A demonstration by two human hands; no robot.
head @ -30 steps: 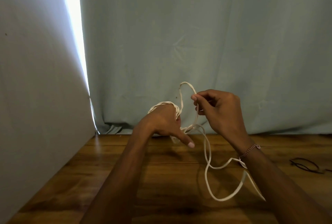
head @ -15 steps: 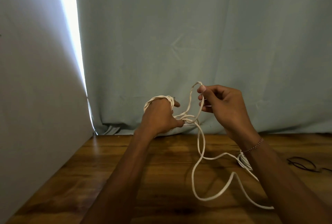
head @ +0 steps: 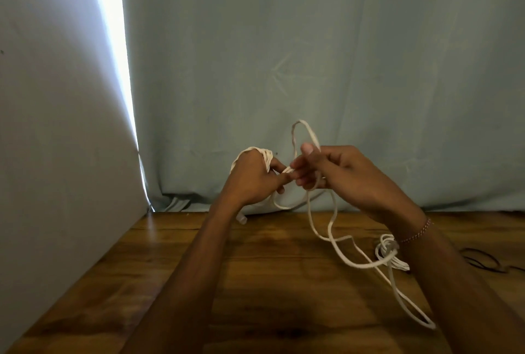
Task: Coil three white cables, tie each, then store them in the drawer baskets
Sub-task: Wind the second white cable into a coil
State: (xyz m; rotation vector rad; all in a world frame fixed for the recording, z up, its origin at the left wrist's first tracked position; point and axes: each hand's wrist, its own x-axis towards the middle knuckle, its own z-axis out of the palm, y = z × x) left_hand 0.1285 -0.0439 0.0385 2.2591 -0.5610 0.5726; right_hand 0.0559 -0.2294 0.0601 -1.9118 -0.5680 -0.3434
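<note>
A white cable (head: 335,242) runs between both hands held above the wooden table (head: 255,282). Several turns of it are wound round my left hand (head: 252,180), which curls its fingers on the coil. My right hand (head: 338,174) pinches the free strand, and a loop stands up above its thumb. The two hands touch at the fingertips. The slack hangs down and trails over the table to the lower right. Beside my right wrist lies a second white cable bundle (head: 387,251), partly hidden by the arm.
A pale blue curtain (head: 312,69) hangs right behind the table's far edge. A grey wall panel (head: 56,126) closes the left side, with a bright gap of light beside it. A thin black cable (head: 483,262) lies at the table's right edge.
My right hand has moved left until its fingers meet the left hand, carrying the raised loop with it. The slack on the table has slid toward the right.
</note>
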